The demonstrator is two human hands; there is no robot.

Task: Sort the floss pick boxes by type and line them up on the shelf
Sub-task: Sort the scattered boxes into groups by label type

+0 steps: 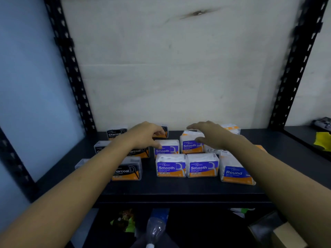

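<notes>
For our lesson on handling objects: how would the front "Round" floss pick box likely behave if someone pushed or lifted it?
The Round box looks like a hard clear case, so probably stiff. It seems filled with small white picks, so likely light. Its flat base rests on the smooth dark shelf, so a push would probably slide it, not roll it.

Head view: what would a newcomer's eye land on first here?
The blue-and-orange Smooth boxes clustered mid-shelf stand out first, with black Charcoal boxes to their left and a Round box on the right. Both hands reach over them: the left hand at a rear box, the right hand spread open above a Smooth box.
</notes>
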